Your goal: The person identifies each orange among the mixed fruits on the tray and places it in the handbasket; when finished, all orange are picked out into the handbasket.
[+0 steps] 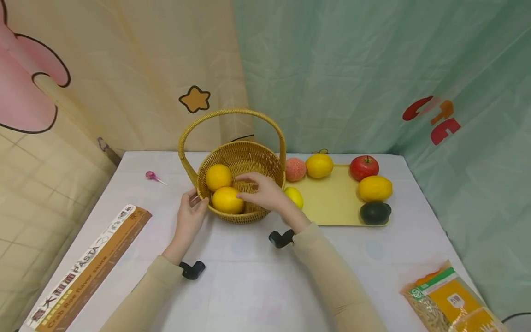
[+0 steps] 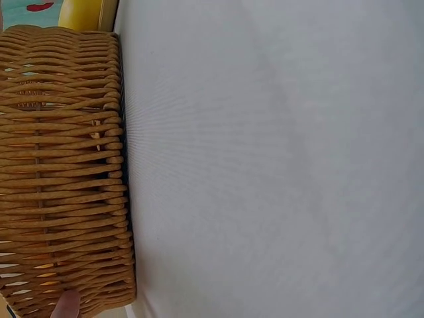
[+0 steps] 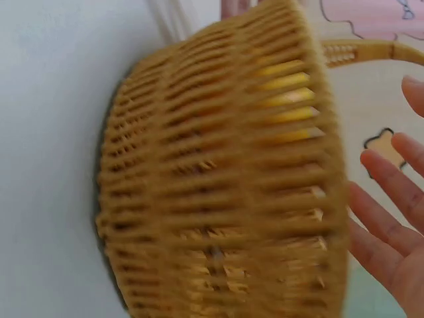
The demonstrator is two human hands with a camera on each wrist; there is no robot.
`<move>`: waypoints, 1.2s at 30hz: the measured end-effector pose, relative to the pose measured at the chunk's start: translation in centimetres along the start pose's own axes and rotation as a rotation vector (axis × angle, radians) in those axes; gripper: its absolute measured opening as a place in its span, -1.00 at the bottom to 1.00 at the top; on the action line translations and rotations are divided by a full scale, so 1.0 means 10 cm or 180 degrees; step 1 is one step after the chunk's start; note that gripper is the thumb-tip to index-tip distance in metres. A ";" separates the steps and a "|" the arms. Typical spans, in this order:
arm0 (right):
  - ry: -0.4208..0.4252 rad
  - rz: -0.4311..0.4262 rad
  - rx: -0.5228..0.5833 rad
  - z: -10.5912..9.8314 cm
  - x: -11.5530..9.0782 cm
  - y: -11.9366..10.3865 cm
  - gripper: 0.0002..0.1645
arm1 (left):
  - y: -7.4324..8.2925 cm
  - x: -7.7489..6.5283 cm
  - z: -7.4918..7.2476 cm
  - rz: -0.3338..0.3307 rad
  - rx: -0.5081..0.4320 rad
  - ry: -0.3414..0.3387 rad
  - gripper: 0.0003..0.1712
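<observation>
Currently | left hand (image 1: 191, 214), thumb apart from fingers, touches outside of basket (image 1: 244, 218) | right hand (image 1: 265, 193), fingers spread, holding nothing, over basket, thumb by front lemon (image 1: 228, 201) | orange (image 1: 218, 177) behind it, also inside | tray (image 1: 327, 203) at right, more fruit (image 1: 374, 188) | step seems: settling fruit in basket; next likely calls for lifting right hand clear

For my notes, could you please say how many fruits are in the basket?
2, toward the left inside the basket: the rear fruit and the front fruit, by the right hand, which may hide more.
</observation>
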State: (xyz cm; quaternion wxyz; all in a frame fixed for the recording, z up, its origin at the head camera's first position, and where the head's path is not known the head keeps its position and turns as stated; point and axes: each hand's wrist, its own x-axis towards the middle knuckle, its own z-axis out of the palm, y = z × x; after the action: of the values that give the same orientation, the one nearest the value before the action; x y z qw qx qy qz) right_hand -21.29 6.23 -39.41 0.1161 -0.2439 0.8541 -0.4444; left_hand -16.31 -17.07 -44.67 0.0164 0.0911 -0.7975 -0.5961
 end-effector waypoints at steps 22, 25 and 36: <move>0.1389 0.0888 -0.0173 -1.53 -1.43 0.85 -0.35 | 0.00 0.06 -0.04 -0.0063 -0.0067 -0.0065 -0.33; 0.1541 0.1178 -0.0230 -1.71 -1.61 0.97 -0.25 | 0.00 0.06 -0.04 -0.0037 -0.0061 -0.0060 -0.33; 0.1649 0.1678 -0.0214 -2.09 -1.91 1.34 -0.11 | -0.02 0.07 -0.03 -0.0035 -0.0064 -0.0062 -0.33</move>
State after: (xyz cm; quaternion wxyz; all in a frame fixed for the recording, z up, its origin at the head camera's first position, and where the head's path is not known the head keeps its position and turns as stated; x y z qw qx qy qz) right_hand -17.82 37.37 -38.63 -0.0016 0.1014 0.9028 -0.4179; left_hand -16.91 -17.53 -44.81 0.0063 0.0894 -0.7911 -0.6050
